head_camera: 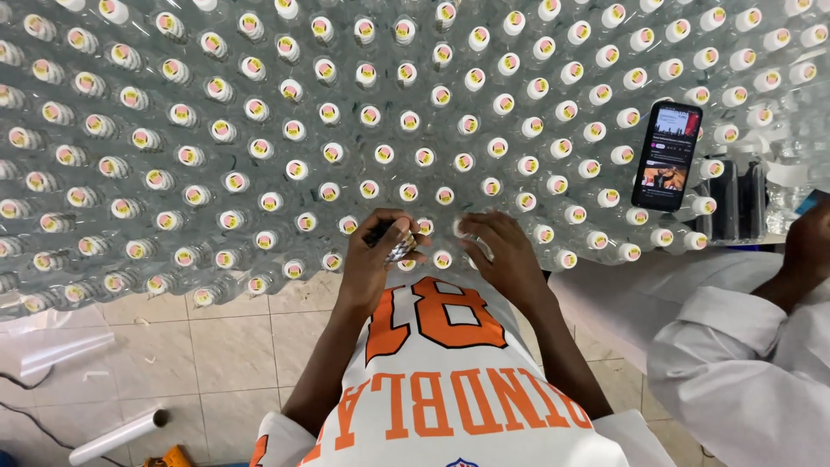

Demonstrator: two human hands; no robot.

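A wide field of clear plastic bottles (pixel 380 154) with white caps stands packed in rows before me, seen from above. My left hand (pixel 376 251) is at the near edge of the field, closed around a small dark tool with a striped end. My right hand (pixel 501 251) rests on the cap of a bottle (pixel 460 228) in the nearest row, fingers curled over it. Both hands sit close together at the front middle of the bottles.
A black phone (pixel 667 156) with a lit screen lies on the bottle caps at the right. Another person's white sleeve (pixel 735 363) and hand (pixel 808 251) are at the right edge. On the tiled floor (pixel 216 355) lies a white roll (pixel 117 437).
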